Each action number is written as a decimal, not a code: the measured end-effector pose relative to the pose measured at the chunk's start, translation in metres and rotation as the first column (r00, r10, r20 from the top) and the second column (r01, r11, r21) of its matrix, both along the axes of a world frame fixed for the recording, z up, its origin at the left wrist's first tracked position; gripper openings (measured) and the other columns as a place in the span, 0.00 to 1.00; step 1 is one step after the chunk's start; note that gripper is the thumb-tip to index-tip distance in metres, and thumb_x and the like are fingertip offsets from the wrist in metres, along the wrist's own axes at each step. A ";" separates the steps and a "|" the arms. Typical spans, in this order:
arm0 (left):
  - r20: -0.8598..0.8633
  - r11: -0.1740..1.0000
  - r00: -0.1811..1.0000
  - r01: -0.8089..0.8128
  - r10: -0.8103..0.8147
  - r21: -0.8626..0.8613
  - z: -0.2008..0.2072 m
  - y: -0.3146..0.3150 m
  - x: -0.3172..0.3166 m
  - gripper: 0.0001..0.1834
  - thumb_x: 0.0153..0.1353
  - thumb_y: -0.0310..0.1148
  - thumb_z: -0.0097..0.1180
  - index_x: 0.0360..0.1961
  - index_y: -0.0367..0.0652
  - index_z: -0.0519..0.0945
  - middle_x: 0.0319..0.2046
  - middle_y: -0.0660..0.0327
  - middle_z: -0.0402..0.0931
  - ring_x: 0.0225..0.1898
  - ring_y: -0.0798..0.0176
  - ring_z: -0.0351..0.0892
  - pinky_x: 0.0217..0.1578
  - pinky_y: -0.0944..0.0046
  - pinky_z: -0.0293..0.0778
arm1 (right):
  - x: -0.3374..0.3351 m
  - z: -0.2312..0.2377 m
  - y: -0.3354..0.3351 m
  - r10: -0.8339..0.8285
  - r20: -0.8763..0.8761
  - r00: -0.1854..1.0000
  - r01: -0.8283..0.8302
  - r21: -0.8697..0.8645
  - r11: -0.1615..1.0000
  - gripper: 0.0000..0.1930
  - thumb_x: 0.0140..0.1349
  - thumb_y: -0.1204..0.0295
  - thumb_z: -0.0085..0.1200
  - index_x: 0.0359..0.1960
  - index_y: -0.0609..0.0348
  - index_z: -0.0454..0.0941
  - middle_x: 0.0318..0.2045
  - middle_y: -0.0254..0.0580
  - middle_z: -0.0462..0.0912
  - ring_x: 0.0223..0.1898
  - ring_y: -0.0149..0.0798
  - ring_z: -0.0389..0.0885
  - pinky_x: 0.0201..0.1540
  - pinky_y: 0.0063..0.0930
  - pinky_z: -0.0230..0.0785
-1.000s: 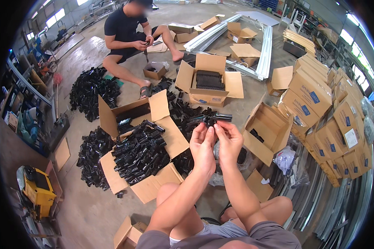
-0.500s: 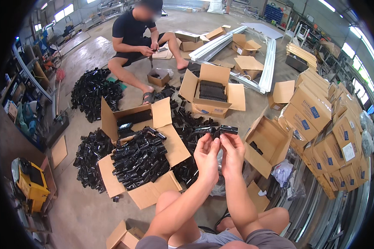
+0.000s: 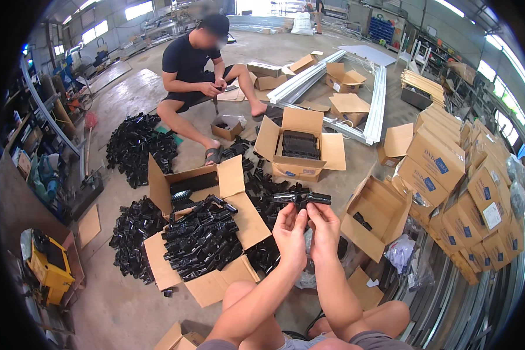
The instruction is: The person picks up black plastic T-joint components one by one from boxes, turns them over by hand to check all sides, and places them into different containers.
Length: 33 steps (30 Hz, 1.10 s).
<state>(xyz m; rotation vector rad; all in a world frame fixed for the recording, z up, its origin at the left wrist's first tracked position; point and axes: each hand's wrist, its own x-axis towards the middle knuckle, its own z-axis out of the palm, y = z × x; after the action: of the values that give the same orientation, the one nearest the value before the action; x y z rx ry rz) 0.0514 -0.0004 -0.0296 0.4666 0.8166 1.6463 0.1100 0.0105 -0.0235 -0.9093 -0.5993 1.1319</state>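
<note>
My left hand (image 3: 290,234) and my right hand (image 3: 324,230) are close together in front of me, both closed in a pinch. Between their fingertips is a glossy black connector piece (image 3: 301,198) with tube-like arms pointing left and right and a darker joint in the middle. Whether it is one part or two joined ones I cannot tell. Left of my hands, an open cardboard box (image 3: 162,256) is heaped with similar black connectors (image 3: 201,239). A loose pile of them (image 3: 264,254) lies on the floor just beyond my left wrist.
To the right stands an open carton (image 3: 391,204) with a few black pieces inside. Ahead is a box of stacked black parts (image 3: 300,116). A co-worker (image 3: 195,64) sits beyond, handling something small. Stacked cartons (image 3: 431,163) and metal bars (image 3: 449,309) line the right side.
The connector has turned slightly in my fingers, and a short black projection now shows at its middle. My hands stay nearly in place; the whole view has shifted a little.
</note>
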 end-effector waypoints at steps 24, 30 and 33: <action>-0.002 1.000 1.000 0.007 -0.007 0.021 0.003 -0.002 0.006 0.17 0.64 0.22 0.59 0.53 0.32 0.73 0.48 0.56 0.78 0.50 0.66 0.77 0.52 0.65 0.75 | 0.004 -0.003 -0.002 -0.185 0.250 0.950 0.161 0.115 0.980 0.06 0.62 0.77 0.63 0.39 0.66 0.83 0.34 0.36 0.83 0.38 0.24 0.79 0.40 0.18 0.71; -0.008 1.000 1.000 0.010 -0.010 0.012 0.005 -0.003 0.004 0.16 0.64 0.22 0.59 0.53 0.32 0.74 0.47 0.56 0.78 0.48 0.66 0.77 0.51 0.65 0.76 | -0.003 -0.010 -0.007 -0.278 0.352 0.894 0.226 0.184 0.957 0.07 0.62 0.76 0.62 0.40 0.66 0.84 0.38 0.39 0.84 0.40 0.28 0.81 0.43 0.22 0.73; 0.010 1.000 1.000 0.003 -0.003 0.014 0.005 -0.004 0.004 0.16 0.64 0.22 0.59 0.53 0.32 0.74 0.47 0.55 0.78 0.48 0.66 0.77 0.51 0.65 0.76 | -0.003 -0.015 -0.010 -0.326 0.446 0.834 0.236 0.246 0.940 0.07 0.62 0.77 0.61 0.41 0.65 0.84 0.41 0.41 0.83 0.41 0.30 0.81 0.45 0.24 0.74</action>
<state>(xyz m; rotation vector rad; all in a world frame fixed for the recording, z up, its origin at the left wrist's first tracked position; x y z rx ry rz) 0.0553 -0.0040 -0.0247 0.4685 0.7973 1.6512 0.1066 0.0002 -0.0380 -1.0883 -0.9252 0.5649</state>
